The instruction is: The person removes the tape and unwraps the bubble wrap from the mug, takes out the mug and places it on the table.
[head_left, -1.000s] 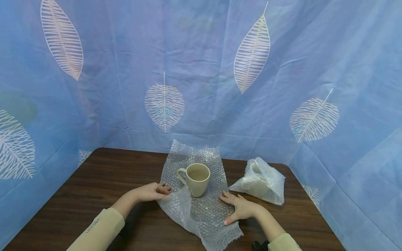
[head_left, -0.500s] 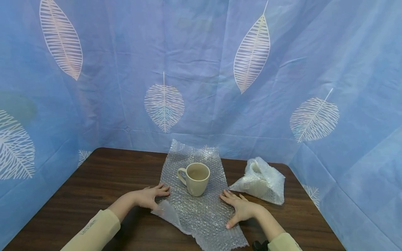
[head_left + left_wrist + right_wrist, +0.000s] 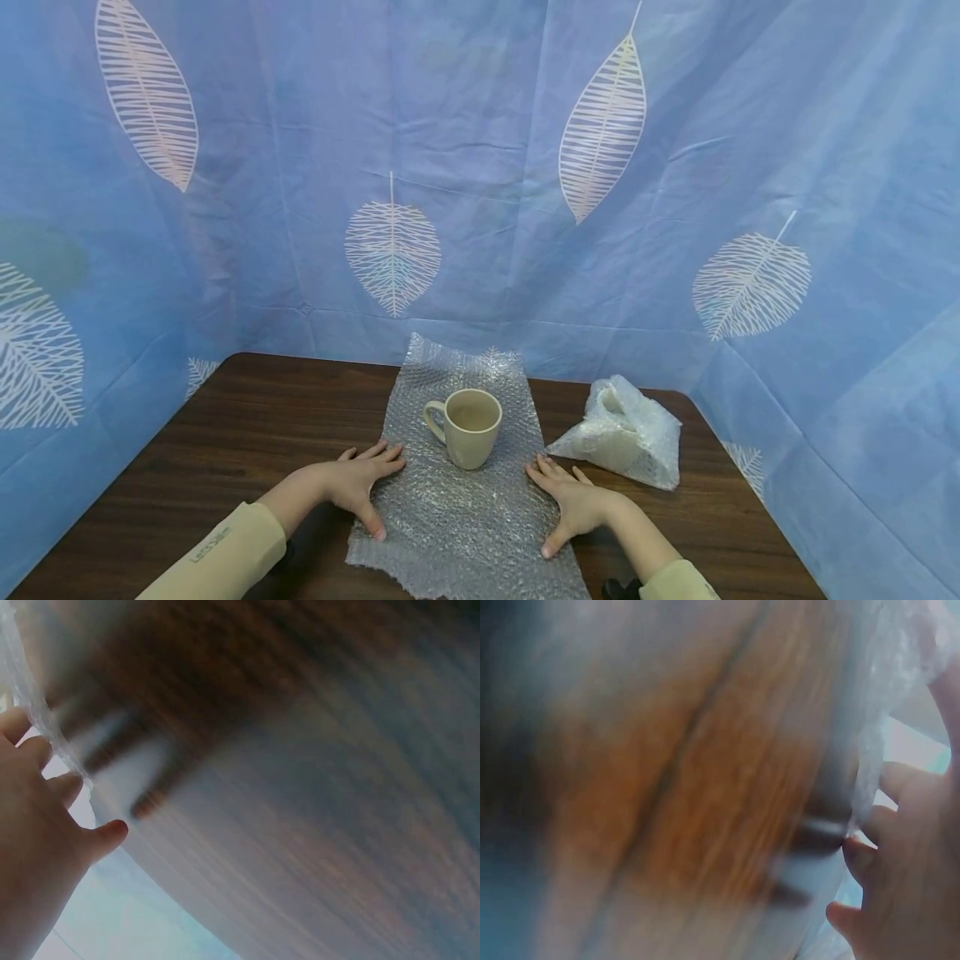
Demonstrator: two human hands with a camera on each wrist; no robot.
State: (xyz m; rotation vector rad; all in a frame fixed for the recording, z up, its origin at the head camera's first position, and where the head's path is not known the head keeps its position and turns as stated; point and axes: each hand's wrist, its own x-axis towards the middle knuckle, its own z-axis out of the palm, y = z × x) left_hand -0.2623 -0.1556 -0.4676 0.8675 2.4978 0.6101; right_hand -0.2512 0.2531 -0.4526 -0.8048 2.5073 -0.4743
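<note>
A cream mug [image 3: 471,433] stands upright on a sheet of bubble wrap [image 3: 465,517], its handle toward the left. My left hand [image 3: 352,483] lies with fingers spread at the sheet's left edge, thumb on the near left part. Over the right edge, my right hand [image 3: 576,504] rests with straight, spread fingers. In the left wrist view, the left hand [image 3: 37,802] reaches its fingertips to the wrap's edge [image 3: 45,720]. The right wrist view has the right hand [image 3: 907,855] with fingertips at the wrap [image 3: 874,742].
A bundle in bubble wrap [image 3: 626,437] sits on the dark wooden table [image 3: 300,400] to the right, close to the sheet. Blue cloth with white leaf prints [image 3: 480,167] hangs behind and at both sides. A small black object [image 3: 621,588] shows beside the right sleeve.
The near left corner of the bubble wrap, folded over before, now lies flat toward me. My left thumb has moved down and outward with it. The mug and right hand have barely moved.
</note>
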